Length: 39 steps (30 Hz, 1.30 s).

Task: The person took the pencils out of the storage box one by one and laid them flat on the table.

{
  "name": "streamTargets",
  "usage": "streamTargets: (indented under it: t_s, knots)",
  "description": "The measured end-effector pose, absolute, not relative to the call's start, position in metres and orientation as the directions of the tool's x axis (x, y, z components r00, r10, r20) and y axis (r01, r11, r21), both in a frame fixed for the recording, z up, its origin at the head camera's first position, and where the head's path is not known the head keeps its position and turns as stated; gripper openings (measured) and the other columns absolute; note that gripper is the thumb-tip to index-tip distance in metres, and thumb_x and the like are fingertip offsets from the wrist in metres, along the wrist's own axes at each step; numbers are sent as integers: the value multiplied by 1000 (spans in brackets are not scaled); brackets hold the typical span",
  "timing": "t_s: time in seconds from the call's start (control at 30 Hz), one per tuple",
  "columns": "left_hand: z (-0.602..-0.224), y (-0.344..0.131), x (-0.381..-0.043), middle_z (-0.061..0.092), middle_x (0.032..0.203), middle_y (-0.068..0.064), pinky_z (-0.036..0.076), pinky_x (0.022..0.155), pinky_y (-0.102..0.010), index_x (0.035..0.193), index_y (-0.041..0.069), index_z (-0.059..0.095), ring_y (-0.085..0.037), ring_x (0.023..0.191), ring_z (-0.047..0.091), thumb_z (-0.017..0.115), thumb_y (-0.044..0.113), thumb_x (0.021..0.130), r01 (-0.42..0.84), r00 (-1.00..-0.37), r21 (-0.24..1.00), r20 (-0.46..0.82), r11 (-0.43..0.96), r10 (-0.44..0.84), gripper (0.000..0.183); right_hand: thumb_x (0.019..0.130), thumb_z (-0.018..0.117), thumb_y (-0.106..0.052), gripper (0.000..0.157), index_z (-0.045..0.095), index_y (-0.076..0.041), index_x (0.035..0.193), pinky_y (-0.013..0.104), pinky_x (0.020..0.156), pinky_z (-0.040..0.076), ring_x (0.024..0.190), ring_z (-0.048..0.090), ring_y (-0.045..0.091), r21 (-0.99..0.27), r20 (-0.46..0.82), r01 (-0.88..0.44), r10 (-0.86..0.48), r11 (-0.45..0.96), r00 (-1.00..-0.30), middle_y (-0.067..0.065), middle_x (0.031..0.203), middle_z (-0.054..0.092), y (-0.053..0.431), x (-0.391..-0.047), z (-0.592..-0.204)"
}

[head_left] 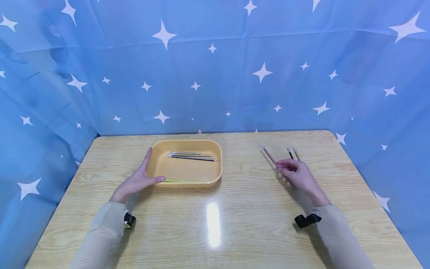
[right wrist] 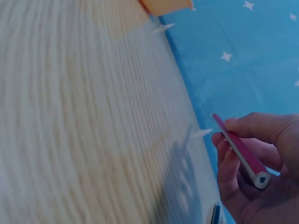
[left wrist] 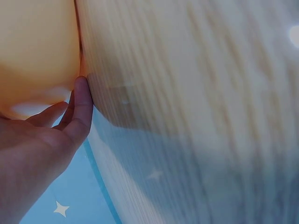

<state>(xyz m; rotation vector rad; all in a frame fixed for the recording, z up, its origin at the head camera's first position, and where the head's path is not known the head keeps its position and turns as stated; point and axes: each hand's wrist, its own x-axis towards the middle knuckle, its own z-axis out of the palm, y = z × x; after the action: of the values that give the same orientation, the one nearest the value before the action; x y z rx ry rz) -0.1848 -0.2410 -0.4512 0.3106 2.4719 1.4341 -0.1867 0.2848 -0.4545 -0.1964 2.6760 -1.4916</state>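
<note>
A maroon pencil point(head_left: 269, 156) is pinched between the thumb and fingers of my right hand point(head_left: 297, 175), slanting above the table. Its flat end with the dark lead core faces the camera in the right wrist view. Just beyond that hand lie a black pencil point(head_left: 290, 152) and a gold-brown pencil point(head_left: 296, 153), partly hidden by it. My left hand point(head_left: 139, 180) spans the near left corner of a yellow-orange tray point(head_left: 218, 164), thumb at the near rim, fairly straight fingers along the left side. Several pencils point(head_left: 191, 158) lie together inside, and a yellow-green strip point(head_left: 181, 181) shows along the near wall.
Everything stands on a light wood-grain table point(head_left: 248, 224) with rounded far corners. A blue curtain with white stars point(head_left: 215, 74) hangs behind and on both sides. A bright reflection lies on the tabletop between the arms. Each wrist wears a small black device point(head_left: 307, 220).
</note>
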Motion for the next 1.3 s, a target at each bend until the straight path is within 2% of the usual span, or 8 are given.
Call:
streamTargets:
  t_s: [0.17,0.57,0.8,1.0,1.17,1.3]
  knots:
    - [-453,-243,-185,-14,147,-1,7,101,-57,139,34,-17,-32,132,-3,70,31,77,36,-940,877,-133,479,314,107,86,57,-5,26,58,3,110,27,55,49,74,57,30,-839,2,-82,-148,539,-989,21,93,60,289,-184,-456]
    - [-451,-242,-185,-15,146,1,6,101,-57,138,36,-17,-29,132,-4,69,30,78,31,-938,885,-135,465,320,106,86,58,-7,25,59,3,108,24,54,49,74,58,24,-764,39,-85,-87,639,-995,19,92,60,304,-185,-457]
    - [-431,-235,-177,-15,146,-7,3,100,-57,141,24,-17,-34,131,-6,69,26,78,23,-935,885,-146,466,322,107,85,61,-9,24,61,4,104,19,54,45,69,55,10,-715,102,-107,-48,691,-994,16,88,61,311,-187,-456]
    - [-417,-230,-172,-16,146,-10,3,100,-57,141,14,-16,-34,131,-7,68,23,80,15,-931,886,-156,463,329,104,85,60,-10,22,61,3,103,20,54,45,70,54,11,-682,110,-91,-22,726,-994,15,87,61,316,-189,-459]
    - [-427,-233,-176,-16,146,-7,2,100,-57,141,17,-16,-33,131,-7,69,24,79,11,-932,893,-154,450,329,106,85,60,-10,22,61,2,102,21,54,45,71,53,15,-665,104,-81,-16,742,-994,13,86,60,319,-192,-461]
    - [-442,-239,-182,-15,146,-2,3,101,-56,140,26,-17,-30,131,-6,70,27,78,23,-936,889,-141,457,322,107,85,59,-10,22,61,3,102,22,53,45,73,53,19,-662,98,-78,-18,746,-995,14,86,60,319,-194,-462]
